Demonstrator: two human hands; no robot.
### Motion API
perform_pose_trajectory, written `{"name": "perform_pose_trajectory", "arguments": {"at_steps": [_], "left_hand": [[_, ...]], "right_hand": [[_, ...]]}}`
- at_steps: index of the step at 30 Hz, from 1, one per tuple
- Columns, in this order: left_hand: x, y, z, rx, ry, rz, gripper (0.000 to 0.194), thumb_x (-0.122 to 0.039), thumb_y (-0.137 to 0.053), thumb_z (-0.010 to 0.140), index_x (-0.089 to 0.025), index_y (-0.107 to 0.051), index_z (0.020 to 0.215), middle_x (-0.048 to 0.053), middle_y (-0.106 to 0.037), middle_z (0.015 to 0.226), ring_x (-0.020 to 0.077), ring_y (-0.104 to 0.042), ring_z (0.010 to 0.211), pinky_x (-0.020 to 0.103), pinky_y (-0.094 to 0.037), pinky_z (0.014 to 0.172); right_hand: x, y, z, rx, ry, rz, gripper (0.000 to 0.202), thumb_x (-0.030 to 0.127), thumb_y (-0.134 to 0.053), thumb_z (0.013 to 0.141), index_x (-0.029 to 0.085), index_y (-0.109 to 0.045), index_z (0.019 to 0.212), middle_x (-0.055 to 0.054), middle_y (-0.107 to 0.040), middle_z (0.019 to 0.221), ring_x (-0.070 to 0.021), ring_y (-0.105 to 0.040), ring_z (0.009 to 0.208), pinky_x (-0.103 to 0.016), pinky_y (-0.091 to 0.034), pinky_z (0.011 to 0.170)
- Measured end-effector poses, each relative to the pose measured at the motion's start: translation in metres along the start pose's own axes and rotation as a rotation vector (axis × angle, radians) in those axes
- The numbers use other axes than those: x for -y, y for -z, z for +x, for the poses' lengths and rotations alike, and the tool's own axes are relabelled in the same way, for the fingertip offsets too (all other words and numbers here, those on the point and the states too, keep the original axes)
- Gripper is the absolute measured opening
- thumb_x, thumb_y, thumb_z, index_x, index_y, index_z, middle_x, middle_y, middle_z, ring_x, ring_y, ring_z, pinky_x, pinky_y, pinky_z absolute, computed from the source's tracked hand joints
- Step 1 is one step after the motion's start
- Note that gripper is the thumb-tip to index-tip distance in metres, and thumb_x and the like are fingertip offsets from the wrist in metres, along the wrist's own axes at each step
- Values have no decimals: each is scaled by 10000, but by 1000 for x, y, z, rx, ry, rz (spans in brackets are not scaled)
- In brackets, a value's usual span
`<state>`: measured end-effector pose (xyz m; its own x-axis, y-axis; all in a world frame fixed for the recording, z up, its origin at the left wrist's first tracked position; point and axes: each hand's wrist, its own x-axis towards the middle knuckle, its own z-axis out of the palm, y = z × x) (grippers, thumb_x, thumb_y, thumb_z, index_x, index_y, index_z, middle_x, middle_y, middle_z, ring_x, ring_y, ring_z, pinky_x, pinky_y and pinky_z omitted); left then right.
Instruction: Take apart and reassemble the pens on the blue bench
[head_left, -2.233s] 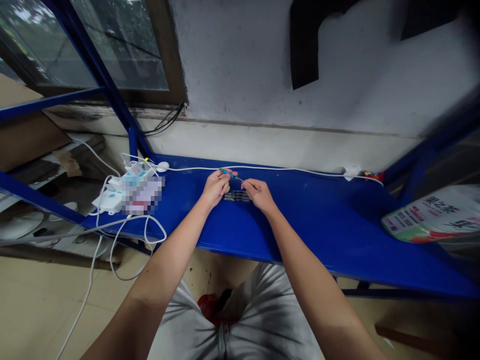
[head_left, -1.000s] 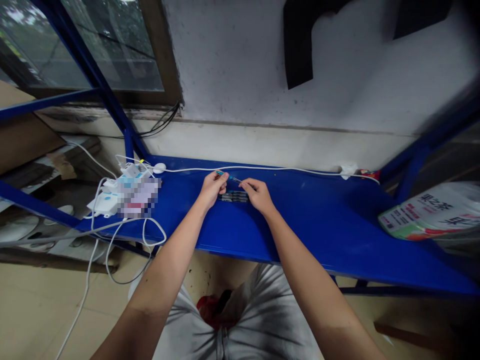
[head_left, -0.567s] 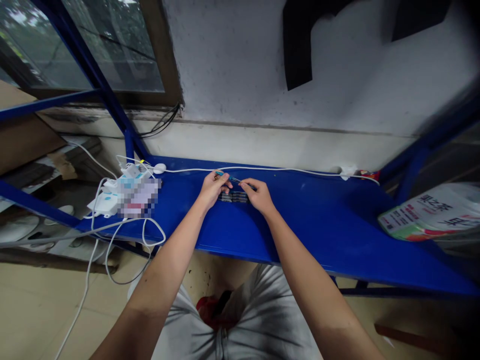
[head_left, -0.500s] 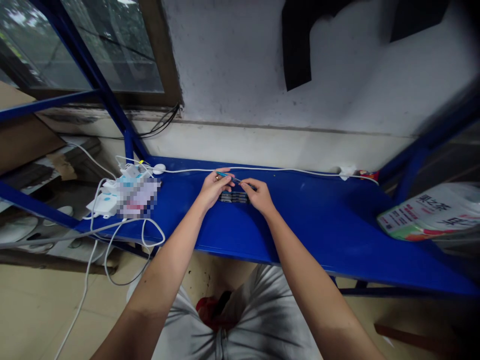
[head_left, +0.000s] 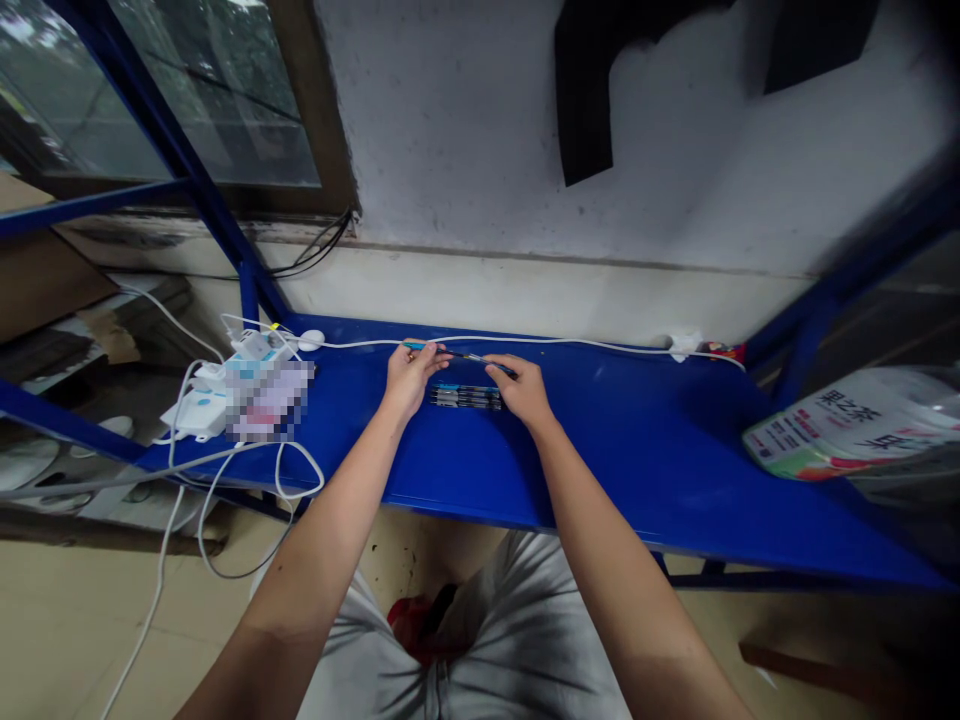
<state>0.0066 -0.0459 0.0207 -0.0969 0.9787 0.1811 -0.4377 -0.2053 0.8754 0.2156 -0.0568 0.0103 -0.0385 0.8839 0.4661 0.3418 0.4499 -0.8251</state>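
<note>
Above the blue table [head_left: 637, 430], my left hand [head_left: 411, 375] is closed on the blue end of a pen, perhaps its cap. My right hand [head_left: 521, 385] grips the dark other end of the pen [head_left: 469, 356], whose middle shows between the hands. Just below and nearer to me, several dark pens [head_left: 465, 397] lie side by side on the table, with a blue one along their far edge. Whether the blue part in my left hand is apart from the barrel is too small to tell.
White power strips [head_left: 202, 405] and looped cables lie at the table's left, beside a blurred pinkish item [head_left: 274, 400]. A white cable runs along the back edge. At the right lies a large labelled plastic container [head_left: 847, 420]. Blue frame posts stand at both ends.
My left hand has moved left, away from my right hand, and more of the pen's length shows between them. The row of pens is now less covered.
</note>
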Motion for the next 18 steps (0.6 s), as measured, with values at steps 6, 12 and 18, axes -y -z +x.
{"name": "perform_pose_trajectory", "arguments": {"at_steps": [6,12,18], "left_hand": [[6,7,5,-114,-51,38,357,-336,-859,812,-183,-573,959,50,-753,948,184,-785,848,343,-634,818],[20,18,18,-174,50,210,268,-179,-823,807,-148,-572,896,34,-716,754,205,-781,736,315,-650,684],[20,18,20,-142,139,194,181,-96,-760,843,-124,-584,877,95,-753,812,218,-792,728,337,-661,707]], "right_hand": [[-7,12,3,-11,-102,-74,255,270,-653,873,213,-822,1055,-88,-811,1124,-268,-746,1061,-427,-540,1013],[-14,12,4,70,-156,-245,181,220,-680,836,230,-825,944,-68,-820,983,-258,-747,950,-408,-553,940],[-24,6,9,111,-186,-301,166,204,-679,817,250,-829,873,-56,-820,930,-259,-742,928,-392,-546,922]]}}
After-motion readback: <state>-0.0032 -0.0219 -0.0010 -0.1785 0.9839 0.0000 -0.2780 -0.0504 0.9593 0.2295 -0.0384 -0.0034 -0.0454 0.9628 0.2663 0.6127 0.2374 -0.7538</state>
